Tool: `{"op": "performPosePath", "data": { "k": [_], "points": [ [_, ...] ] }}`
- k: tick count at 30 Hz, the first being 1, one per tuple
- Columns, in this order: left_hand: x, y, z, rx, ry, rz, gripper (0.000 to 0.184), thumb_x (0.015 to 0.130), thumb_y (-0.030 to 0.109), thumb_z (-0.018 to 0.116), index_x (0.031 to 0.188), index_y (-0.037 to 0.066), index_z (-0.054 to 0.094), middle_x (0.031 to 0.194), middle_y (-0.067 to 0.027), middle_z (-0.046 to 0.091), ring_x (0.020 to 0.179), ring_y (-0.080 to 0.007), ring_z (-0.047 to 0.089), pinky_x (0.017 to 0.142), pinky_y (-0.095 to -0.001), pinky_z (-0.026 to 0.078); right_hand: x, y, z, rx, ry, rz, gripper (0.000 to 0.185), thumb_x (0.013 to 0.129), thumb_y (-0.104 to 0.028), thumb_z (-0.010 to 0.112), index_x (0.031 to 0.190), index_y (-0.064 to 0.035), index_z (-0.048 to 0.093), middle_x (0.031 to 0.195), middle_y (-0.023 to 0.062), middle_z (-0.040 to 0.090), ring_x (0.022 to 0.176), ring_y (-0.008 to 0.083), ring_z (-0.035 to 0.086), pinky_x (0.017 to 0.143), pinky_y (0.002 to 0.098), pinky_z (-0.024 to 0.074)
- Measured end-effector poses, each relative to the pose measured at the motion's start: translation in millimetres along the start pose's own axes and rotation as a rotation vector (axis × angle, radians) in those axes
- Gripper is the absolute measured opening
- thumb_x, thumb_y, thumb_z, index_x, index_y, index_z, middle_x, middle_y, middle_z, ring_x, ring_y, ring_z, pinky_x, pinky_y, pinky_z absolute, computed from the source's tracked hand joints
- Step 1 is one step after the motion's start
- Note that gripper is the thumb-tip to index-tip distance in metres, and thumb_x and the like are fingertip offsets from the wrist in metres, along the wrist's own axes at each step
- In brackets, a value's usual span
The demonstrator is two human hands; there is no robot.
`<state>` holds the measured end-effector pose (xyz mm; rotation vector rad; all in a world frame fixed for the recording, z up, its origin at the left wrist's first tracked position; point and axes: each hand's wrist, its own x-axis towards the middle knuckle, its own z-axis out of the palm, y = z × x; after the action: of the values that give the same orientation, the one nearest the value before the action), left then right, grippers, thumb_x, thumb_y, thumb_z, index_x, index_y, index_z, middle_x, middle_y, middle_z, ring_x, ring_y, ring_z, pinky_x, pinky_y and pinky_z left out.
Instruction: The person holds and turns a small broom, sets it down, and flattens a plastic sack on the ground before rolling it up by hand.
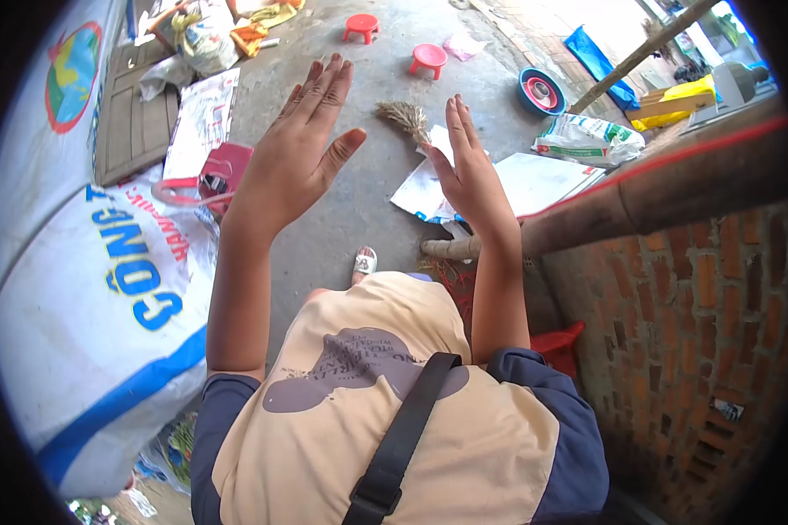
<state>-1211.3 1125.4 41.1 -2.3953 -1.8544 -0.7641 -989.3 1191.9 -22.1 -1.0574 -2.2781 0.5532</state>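
Both of my arms reach forward over the concrete floor, palms turned toward each other. My left hand point(302, 157) is open, thumb apart from the straight fingers, and holds nothing. Opposite it, my right hand point(471, 175) is open too, with straight fingers and the thumb spread away. Between and beyond the hands, a straw hand broom point(404, 118) shows on the floor near the right hand's fingertips. White sheets point(538, 184) lie on the floor beneath and beside the right hand. A pink-red object point(225, 171) with a loop stands left of my left wrist.
Two red stools point(361, 26) stand ahead, near a blue and red basin point(541, 92). A bamboo pole point(657, 192) crosses at right above a brick wall point(692, 324). Large white printed sacks point(70, 350) fill the left side. A filled bag point(591, 140) lies beyond the pole.
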Motion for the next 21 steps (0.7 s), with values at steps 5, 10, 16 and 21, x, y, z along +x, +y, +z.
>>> {"op": "performPosePath", "data": {
  "k": [5,10,16,21],
  "points": [
    [109,-62,11,-0.163,-0.018,0.074,0.066,0.09,0.049,0.033,0.138,0.006,0.022,0.142,-0.0131,0.024,0.133,-0.0279,0.017,0.107,-0.0358,0.018,92,33,-6,-0.029,0.096,0.082,0.059,0.085,-0.011,0.049,0.134,0.0064,0.02,0.139,0.0269,0.019,0.129,0.0388,0.021,0.102,0.0379,0.0276],
    [215,-122,44,-0.286,-0.05,0.186,0.064,0.091,0.048,0.032,0.139,0.006,0.02,0.143,-0.0142,0.021,0.134,-0.0287,0.016,0.107,-0.0365,0.017,151,78,-8,-0.119,0.181,0.24,0.059,0.086,-0.012,0.049,0.134,0.0078,0.019,0.14,0.0266,0.019,0.13,0.0381,0.02,0.103,0.0374,0.0258],
    [358,-192,96,-0.364,-0.116,0.453,0.063,0.092,0.043,0.035,0.136,0.001,0.023,0.141,-0.0179,0.025,0.132,-0.0304,0.02,0.107,-0.0379,0.019,222,125,-14,-0.26,0.406,0.494,0.058,0.087,-0.012,0.046,0.135,0.0066,0.019,0.141,0.0249,0.017,0.132,0.0347,0.015,0.106,0.0356,0.0191],
    [478,-241,133,-0.509,-0.187,0.51,0.062,0.092,0.04,0.037,0.136,-0.001,0.022,0.14,-0.0199,0.024,0.131,-0.0321,0.021,0.106,-0.0379,0.02,282,134,-13,-0.268,0.472,0.724,0.059,0.087,-0.013,0.044,0.136,0.0042,0.016,0.143,0.0215,0.017,0.133,0.032,0.015,0.107,0.0351,0.0154]
  ]
}}
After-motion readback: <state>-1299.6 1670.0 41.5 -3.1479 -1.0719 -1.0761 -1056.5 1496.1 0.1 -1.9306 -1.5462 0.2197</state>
